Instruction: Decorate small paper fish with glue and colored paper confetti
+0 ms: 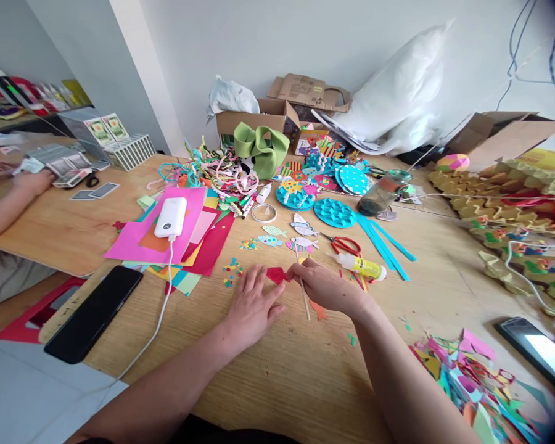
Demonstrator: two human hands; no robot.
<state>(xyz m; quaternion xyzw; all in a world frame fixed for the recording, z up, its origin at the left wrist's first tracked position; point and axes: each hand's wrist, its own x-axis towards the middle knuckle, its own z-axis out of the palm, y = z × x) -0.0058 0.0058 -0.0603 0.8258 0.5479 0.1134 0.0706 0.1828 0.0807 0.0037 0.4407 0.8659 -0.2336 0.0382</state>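
The red paper cut-out [275,275] lies flat on the wooden table [277,382], between the two hands, its broad part rounded like a fish's body and narrowing toward the right hand [321,283], whose fingertips cover that end; whether they pinch it is hard to tell. Its colour is a deep, even crimson, and no markings can be made out on it at this size. The right hand is closed around a thin wooden stick [308,308], pale, straight and slim, slanting across the fingers with one end above the knuckles and the other low near the tabletop. Under its lower part sits an orange paper piece [321,311], partly hidden by the hand. The left hand [254,305] is open, palm down, fingers spread on the wood, with the forefinger and thumb just beside the crimson shape. Beyond it lie finished-looking paper fish: a pale green one with a scale pattern [274,230], a light blue one with spots [271,240] and a pink-and-green striped one [304,245].
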